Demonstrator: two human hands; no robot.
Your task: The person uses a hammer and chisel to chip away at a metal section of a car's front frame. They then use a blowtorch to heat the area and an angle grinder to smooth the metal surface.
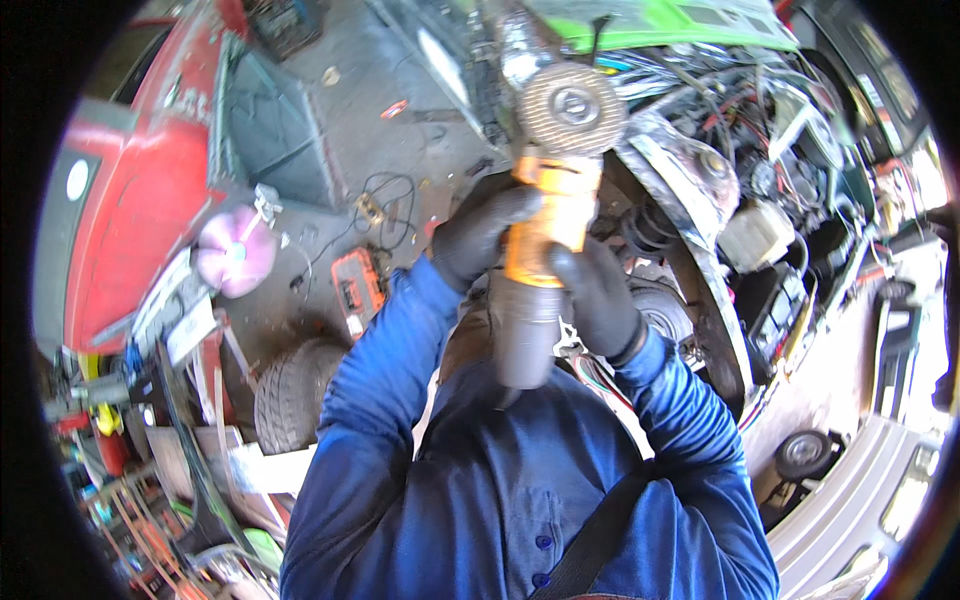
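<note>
An angle grinder (545, 235) with an orange-yellow body and a dark grey rear end is held up in front of my chest. Its round tan disc (570, 108) faces up at the far end. Black gloves cover both hands. My left hand (478, 228) grips the left side of the body, just behind the disc. On the right side, my right hand (600, 298) wraps round the body lower down, its thumb lying on the orange casing. The far sides of the fingers are hidden by the tool.
An opened engine bay (760, 190) with bare fender metal lies to the right, below a green panel (670, 22). At left are a red vehicle (140, 230), a spinning fan (236, 250), a loose tyre (295, 395) and an orange-black case (358, 288). A cable (400, 205) trails across the floor.
</note>
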